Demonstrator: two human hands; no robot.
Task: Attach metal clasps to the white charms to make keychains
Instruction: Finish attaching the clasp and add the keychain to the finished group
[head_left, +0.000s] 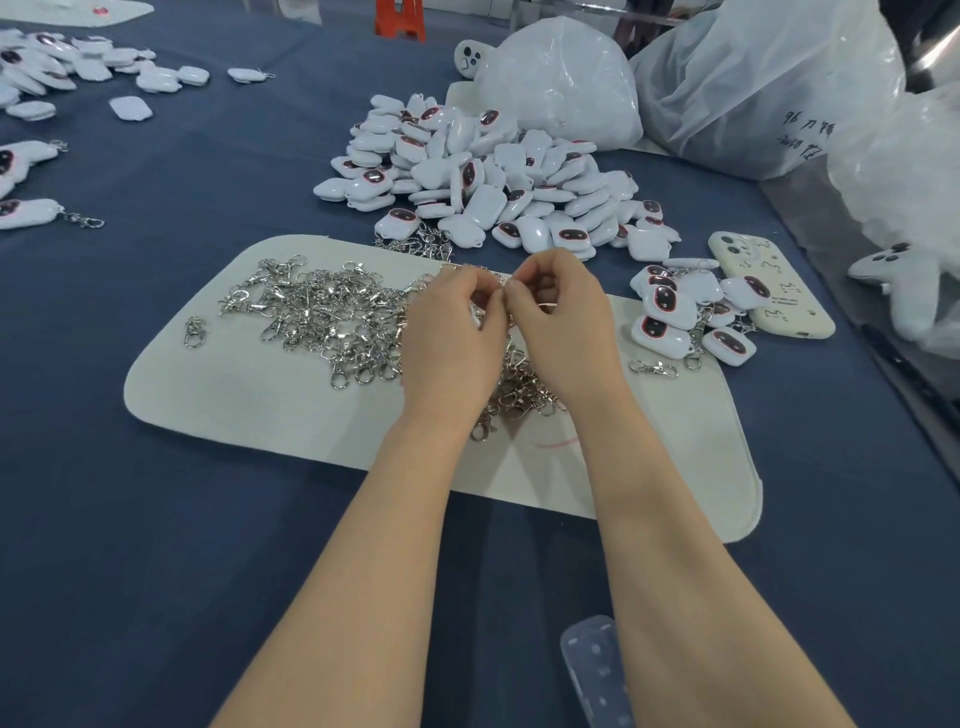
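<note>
On my feed both hands meet over the far side of the pale mat (249, 405), and their backs block most of what they work on. The left hand (452, 332) and right hand (563, 322) have their fingers curled in, tips touching, pinching a clasp (506, 283) of which I see only a glint of metal. I cannot tell whether a charm sits under the left palm. The loose metal clasps (322, 312) lie heaped on the mat, left of the hands and running under the wrists, so part of the heap is hidden. The white charms (483, 182) are piled on the blue cloth (156, 519) just beyond the mat. A small cluster of finished keychains (675, 317) lies right of the hands, beside a phone (769, 283). More keychains (31, 213) are cut off at the left edge. Clear plastic bags (566, 78) stand behind the pile, their contents blurred. A translucent strip (597, 670) runs off the bottom edge; I cannot make out what it is.
</note>
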